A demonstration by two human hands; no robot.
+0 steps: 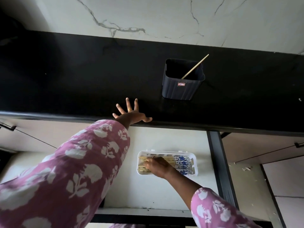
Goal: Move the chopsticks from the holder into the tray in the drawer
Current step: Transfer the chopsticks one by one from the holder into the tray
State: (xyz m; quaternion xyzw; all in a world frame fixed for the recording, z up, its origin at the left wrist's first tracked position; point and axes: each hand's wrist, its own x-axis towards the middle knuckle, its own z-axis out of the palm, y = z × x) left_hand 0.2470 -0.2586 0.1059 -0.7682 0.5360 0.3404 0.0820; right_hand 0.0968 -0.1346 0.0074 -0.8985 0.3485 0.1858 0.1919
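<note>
A dark ribbed holder (181, 86) stands on the black countertop (82, 76) with one wooden chopstick (195, 66) leaning out of it to the upper right. Below, in the open drawer (164, 191), a white tray (194, 159) holds several chopsticks (181, 163) with blue patterned ends, laid side by side. My right hand (158, 167) rests on the left ends of those chopsticks, fingers curled down onto them. My left hand (131, 114) lies flat on the counter's front edge, fingers spread, holding nothing.
A marbled white wall (148, 17) rises behind the counter. The drawer's dark side rail (220, 165) runs along its right side. Cabinet fronts with dark handles (9, 127) flank the drawer on both sides.
</note>
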